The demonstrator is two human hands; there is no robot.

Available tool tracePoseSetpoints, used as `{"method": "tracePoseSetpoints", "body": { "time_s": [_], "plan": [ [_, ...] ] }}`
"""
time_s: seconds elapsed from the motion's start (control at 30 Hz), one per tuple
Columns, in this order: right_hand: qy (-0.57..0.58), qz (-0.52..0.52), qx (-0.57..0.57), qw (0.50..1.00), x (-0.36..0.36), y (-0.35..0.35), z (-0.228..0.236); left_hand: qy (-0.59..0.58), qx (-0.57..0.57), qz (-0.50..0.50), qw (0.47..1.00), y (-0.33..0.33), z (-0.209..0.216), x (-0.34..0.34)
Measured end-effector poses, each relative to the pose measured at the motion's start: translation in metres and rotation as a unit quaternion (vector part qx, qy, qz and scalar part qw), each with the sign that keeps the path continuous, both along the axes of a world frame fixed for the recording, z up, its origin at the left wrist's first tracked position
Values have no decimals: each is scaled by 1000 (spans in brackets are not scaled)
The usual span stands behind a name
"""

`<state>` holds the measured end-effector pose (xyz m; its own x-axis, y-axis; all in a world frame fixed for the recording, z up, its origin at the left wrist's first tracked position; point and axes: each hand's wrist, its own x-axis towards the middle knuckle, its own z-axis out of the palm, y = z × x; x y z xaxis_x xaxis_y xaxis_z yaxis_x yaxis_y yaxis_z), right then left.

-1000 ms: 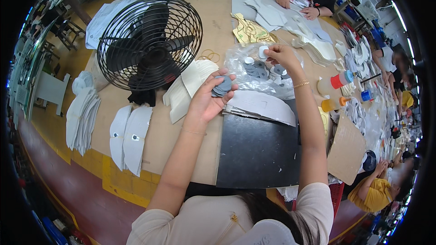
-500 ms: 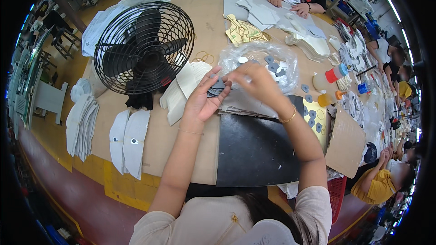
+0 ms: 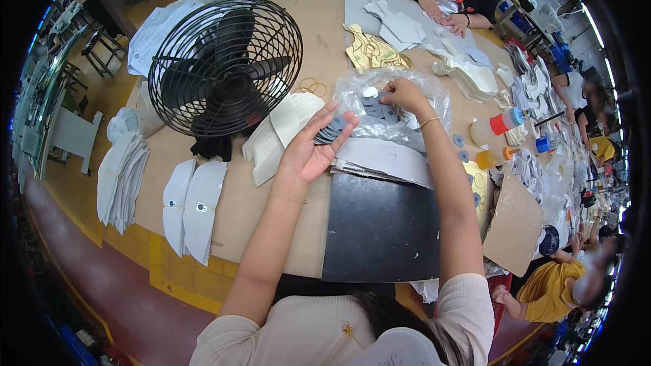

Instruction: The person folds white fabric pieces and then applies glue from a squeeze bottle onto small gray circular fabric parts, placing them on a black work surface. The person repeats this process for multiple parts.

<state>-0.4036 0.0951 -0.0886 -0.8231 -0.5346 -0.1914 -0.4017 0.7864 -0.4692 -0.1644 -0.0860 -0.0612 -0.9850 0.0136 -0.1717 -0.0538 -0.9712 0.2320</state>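
Left hand [image 3: 306, 154]: discs [image 3: 330, 131] held | Right hand [image 3: 408, 95]: at bag [image 3: 378, 133], toward surface's [image 3: 323, 34] far edge; grip cannot be told | Judged: disc pickup; fingertip pinch required next

The tan, flat bench [image 3: 322, 34] carries a round black wire-caged fan [image 3: 234, 85] and a black rectangular mat [image 3: 380, 230]. A crumpled clear plastic bag [image 3: 369, 130] lies beyond the mat.

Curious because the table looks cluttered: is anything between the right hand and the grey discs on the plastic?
Nothing visible is in the way: the right hand is at the grey discs, with the plastic spread around them.
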Motion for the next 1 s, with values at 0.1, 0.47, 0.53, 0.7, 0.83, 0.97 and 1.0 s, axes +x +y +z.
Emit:
{"method": "tracePoseSetpoints", "body": {
  "time_s": [0.1,0.47,0.53,0.7,0.83,0.97,1.0],
  "plan": [
    [-79,-40,-71,994,-5,10,8,-5,21,0,1000,0,-1,0],
    [-129,-146,-309,931,1,27,29,-2,0,-16,1000,3,-5,-3],
    [-146,-138,-325,924,16,15,40,-2,-5,-12,1000,3,-8,-4],
    [-174,-66,-344,920,79,-15,78,-7,-20,-8,1000,5,-10,-4],
    [-194,9,-339,920,116,-29,91,2,-20,-15,1000,4,-7,-2],
    [-180,49,-294,937,133,-35,95,8,-23,-40,999,6,0,0],
    [-169,60,-278,944,135,-35,92,10,-40,-40,998,8,2,1]
  ]
}}
